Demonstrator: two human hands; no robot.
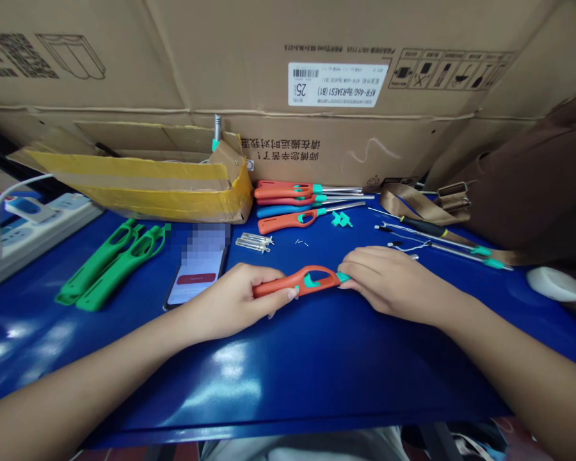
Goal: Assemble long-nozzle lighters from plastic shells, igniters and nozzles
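Observation:
An orange long-nosed lighter (317, 279) with a teal trigger and collar is held level above the blue table. My left hand (249, 293) is closed round its handle, thumb along the near side. At the other end, my right hand (381, 282) grips the teal collar, and its fingers hide most of the metal tube. Behind them lie several assembled lighters (288, 221), orange, red and blue, with their tubes pointing right. Small teal plastic parts (342, 219) and clear fuel tanks (254, 242) lie beyond my hands.
Green lighter shells (120, 266) and a phone (198, 266) lie left, near a power strip (38, 224). A yellow-taped cardboard box (173, 186) stands behind. Right are a screwdriver (422, 225), metal tubes with wires (461, 250), a brown strap (408, 205) and a white rounded object (555, 283).

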